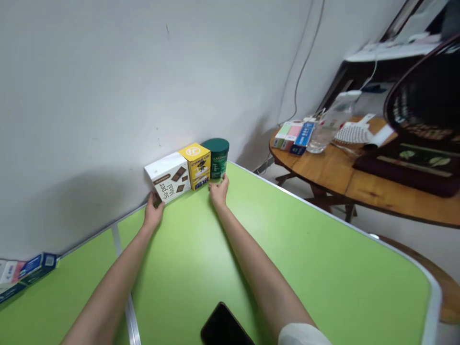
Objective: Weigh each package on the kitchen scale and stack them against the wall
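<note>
A white "Su-per Meal" box (pixel 169 177), a yellow box (pixel 196 165) and a dark green lidded canister (pixel 217 155) stand in a row against the wall, on a light green table (pixel 287 230). At the white box's left end is my left hand (pixel 154 213), its thumb at the front and its fingers round the lower corner. My right hand (pixel 219 190) is closed at the canister's base, with the thumb up along its right side. The canister's far side is hidden.
A black phone (pixel 225 327) lies near the table's front edge. Small coloured boxes (pixel 32 270) sit at the far left. On the right, a wooden table (pixel 323 177) carries more small boxes (pixel 294 137), a clear plastic bottle (pixel 330 122) and a white hairbrush (pixel 354 132).
</note>
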Tool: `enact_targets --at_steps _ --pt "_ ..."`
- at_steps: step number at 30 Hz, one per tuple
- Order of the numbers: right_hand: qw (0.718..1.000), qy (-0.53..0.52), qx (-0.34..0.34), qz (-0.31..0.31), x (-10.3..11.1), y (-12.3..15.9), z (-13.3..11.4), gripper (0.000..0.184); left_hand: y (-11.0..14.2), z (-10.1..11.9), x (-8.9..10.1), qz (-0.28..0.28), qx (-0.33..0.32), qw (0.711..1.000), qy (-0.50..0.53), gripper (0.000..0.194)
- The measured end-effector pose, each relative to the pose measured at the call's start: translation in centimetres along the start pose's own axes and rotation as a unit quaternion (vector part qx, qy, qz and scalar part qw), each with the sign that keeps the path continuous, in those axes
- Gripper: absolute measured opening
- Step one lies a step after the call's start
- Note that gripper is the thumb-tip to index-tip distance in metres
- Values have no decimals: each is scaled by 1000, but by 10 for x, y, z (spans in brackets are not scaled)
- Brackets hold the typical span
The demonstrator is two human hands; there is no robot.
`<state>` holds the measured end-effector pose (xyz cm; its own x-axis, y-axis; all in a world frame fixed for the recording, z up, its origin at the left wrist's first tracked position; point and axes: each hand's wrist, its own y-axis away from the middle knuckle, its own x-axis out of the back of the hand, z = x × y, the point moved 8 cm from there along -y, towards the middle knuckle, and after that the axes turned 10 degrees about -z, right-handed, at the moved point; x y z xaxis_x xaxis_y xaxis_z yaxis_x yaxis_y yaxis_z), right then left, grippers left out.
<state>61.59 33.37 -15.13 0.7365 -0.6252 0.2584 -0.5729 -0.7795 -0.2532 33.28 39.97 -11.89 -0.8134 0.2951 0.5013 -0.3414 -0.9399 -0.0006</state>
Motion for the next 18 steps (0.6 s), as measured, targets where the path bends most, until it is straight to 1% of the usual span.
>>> enact_targets --at_steps 2,3,5,6,8,10,11,13,14,16,18 --pt "999 -2 -48 -7 0 20 -10 59 14 0 -1 -17 25 999 15 72" --pt "998 -4 -66 -24 -2 31 -16 52 24 1 -2 -26 32 999 18 72" --pt "994 -11 -83 -76 -10 55 -31 36 48 2 0 -51 37 998 22 69" --pt "990 -14 -88 -108 -15 68 -39 31 62 4 2 -65 34 997 21 64" --pt "979 -21 -96 -181 -30 96 -57 23 92 7 11 -95 22 995 18 48" --pt "958 -27 -95 -269 -51 128 -80 21 125 9 27 -119 11 993 17 32" --pt "943 -29 -90 -319 -64 147 -95 21 142 11 38 -124 7 992 19 28" --pt "902 -33 -69 -425 -93 192 -130 21 179 12 64 -118 3 993 29 23" --pt "874 -37 -57 -481 -109 218 -149 20 199 13 79 -109 2 994 32 21" --pt "802 -48 -30 -594 -138 274 -189 19 239 12 110 -87 2 996 29 17" --pt "723 -64 -6 -688 -162 327 -228 18 278 7 142 -65 15 998 17 18"
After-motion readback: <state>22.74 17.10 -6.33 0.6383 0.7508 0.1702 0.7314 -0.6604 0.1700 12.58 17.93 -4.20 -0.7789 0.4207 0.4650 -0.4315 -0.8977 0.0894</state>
